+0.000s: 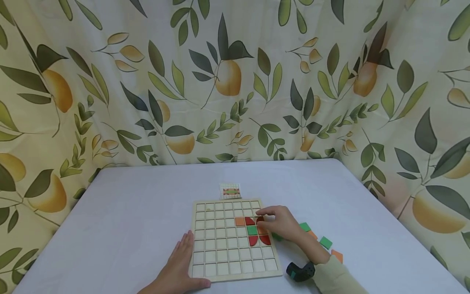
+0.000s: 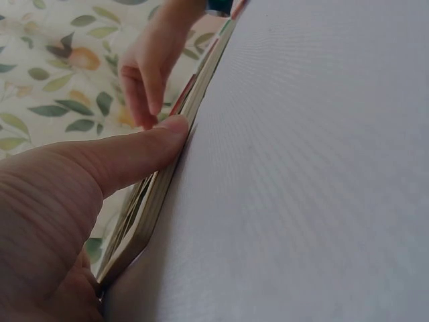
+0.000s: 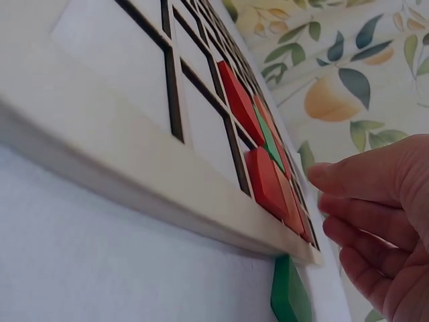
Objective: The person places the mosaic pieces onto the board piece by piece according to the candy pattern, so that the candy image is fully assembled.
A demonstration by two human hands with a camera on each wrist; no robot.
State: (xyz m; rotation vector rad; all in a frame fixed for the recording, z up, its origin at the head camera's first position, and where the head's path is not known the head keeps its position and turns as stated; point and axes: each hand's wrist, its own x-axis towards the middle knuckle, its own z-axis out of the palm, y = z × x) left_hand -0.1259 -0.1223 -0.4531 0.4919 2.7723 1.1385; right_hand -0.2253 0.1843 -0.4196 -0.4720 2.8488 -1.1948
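Observation:
A wooden grid board lies on the table. On its right side sit an orange square, a green square and several red curved pieces. My left hand rests along the board's left edge with straight fingers, its thumb touching the front edge. Over the right-hand cells hovers my right hand, partly hiding a red piece and an orange piece there. In the right wrist view, that hand's thumb and loosely bent fingers stand apart, with no piece visible between them.
Behind the board is a small pattern card. Loose green pieces and orange pieces lie right of the board, some near the right forearm. A black curved device is by the right wrist. A patterned curtain hangs behind the table.

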